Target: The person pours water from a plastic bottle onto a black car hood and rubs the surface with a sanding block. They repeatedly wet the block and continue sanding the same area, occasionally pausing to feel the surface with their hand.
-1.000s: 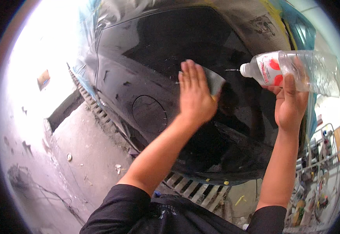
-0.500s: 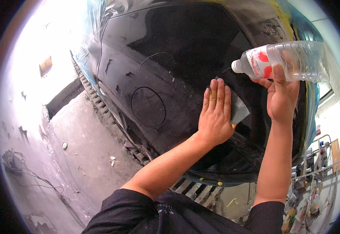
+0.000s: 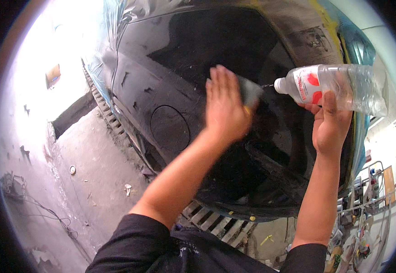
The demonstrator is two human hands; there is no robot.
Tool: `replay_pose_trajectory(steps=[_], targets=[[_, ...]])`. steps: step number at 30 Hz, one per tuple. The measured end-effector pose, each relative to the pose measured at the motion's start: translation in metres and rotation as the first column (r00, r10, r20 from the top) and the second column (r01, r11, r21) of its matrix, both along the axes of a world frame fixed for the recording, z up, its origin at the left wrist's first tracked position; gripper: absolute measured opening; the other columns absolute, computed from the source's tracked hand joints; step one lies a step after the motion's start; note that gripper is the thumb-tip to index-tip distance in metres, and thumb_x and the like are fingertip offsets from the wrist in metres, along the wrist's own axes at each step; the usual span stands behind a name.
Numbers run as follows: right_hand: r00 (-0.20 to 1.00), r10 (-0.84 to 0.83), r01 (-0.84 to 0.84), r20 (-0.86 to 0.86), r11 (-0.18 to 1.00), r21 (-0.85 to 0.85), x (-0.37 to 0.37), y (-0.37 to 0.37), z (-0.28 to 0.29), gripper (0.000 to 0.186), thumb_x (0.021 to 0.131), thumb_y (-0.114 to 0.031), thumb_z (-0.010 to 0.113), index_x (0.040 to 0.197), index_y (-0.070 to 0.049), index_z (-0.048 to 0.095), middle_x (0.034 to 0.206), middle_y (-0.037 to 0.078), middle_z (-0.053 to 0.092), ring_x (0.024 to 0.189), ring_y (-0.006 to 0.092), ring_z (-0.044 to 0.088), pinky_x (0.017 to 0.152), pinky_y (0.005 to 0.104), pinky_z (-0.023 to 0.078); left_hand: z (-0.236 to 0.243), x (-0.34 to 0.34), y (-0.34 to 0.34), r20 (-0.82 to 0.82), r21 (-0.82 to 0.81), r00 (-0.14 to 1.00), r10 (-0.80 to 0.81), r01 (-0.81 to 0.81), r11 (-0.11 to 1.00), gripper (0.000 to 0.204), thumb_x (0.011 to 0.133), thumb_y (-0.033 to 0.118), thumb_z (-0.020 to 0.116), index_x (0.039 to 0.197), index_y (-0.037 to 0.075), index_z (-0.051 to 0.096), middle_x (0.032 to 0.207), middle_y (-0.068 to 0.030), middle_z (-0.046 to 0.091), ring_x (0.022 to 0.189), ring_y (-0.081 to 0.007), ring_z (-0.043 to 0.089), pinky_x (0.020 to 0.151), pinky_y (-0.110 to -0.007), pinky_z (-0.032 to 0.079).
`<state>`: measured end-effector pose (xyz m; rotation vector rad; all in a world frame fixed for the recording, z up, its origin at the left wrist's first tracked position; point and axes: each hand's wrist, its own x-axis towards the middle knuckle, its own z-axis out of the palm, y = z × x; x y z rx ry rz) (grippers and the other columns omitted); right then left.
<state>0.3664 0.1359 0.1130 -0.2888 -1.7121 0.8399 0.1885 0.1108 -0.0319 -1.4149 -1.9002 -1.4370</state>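
My left hand (image 3: pixel 226 109), blurred by motion, lies flat with its fingers stretched over a grey sheet that looks like sandpaper (image 3: pixel 251 92). The sheet shows beyond the thumb side; the rest is hidden under the palm. Beneath them is a dark, wet-looking car body panel (image 3: pixel 216 38) with a round fuel flap outline (image 3: pixel 170 128). In my right hand (image 3: pixel 332 129) is a clear plastic bottle (image 3: pixel 361 88) with a red and white label, tipped nearly level. A thin stream of liquid leaves its white cap (image 3: pixel 280 85) toward the sheet.
Plastic film (image 3: pixel 101 73) and masking paper (image 3: pixel 314 43) with yellow tape border the panel. A slatted floor grate (image 3: pixel 214 224) runs below the car. Cables (image 3: pixel 48 209) lie on the left floor, and a cluttered rack (image 3: pixel 366 214) stands at right.
My left hand has slid the sheet up and to the left over the panel. The bottle has come slightly lower, and a stream now shows clearly at its cap.
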Motion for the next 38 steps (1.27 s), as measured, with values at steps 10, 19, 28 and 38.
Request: replay_pose_trajectory(steps=[10,19,28,38], targets=[[1.000,0.028,-0.028,-0.014,1.000,0.009,-0.007,-0.001,-0.001,0.078,0.094,-0.035,0.076,0.151,0.001,0.036,0.130,0.016,0.059,0.112,0.0268,0.067,0.079,0.0376,0.064,-0.004,-0.001,-0.005,-0.049,-0.053,0.994,-0.100,0.097,0.994,0.093,0.095,0.044,0.063,0.155,-0.014,0.022,0.164,-0.0365,0.015,0.155,-0.0506,0.008,0.125,-0.058,0.010],[0.999,0.035,-0.035,0.009,0.999,0.014,-0.001,-0.001,-0.002,0.070,0.099,-0.034,0.069,0.151,0.000,0.036,0.138,0.018,0.055,0.120,0.0314,0.064,0.088,0.0459,0.063,0.002,0.039,-0.005,-0.154,-0.012,0.958,-0.242,0.243,0.970,0.087,0.092,0.041,0.061,0.150,-0.018,0.032,0.161,-0.0399,0.022,0.155,-0.0505,0.015,0.126,-0.057,0.011],[0.998,-0.017,0.022,-0.065,0.996,0.083,0.026,0.001,-0.004,0.070,0.099,-0.036,0.070,0.150,-0.001,0.039,0.138,0.018,0.054,0.120,0.0324,0.064,0.085,0.0461,0.064,0.031,0.013,0.024,-0.142,-0.012,0.989,-0.030,0.028,1.000,0.087,0.096,0.043,0.060,0.153,-0.015,0.028,0.162,-0.0379,0.018,0.154,-0.0510,0.013,0.126,-0.057,0.012],[0.995,-0.094,0.097,-0.032,0.992,0.086,0.053,-0.003,0.000,0.074,0.101,-0.047,0.060,0.155,-0.003,0.033,0.144,0.020,0.054,0.127,0.0369,0.061,0.089,0.0529,0.063,0.029,-0.023,0.059,-0.115,0.162,0.987,0.114,-0.095,0.982,0.094,0.095,0.052,0.061,0.156,-0.010,0.026,0.165,-0.0326,0.019,0.155,-0.0480,0.015,0.125,-0.059,0.012]])
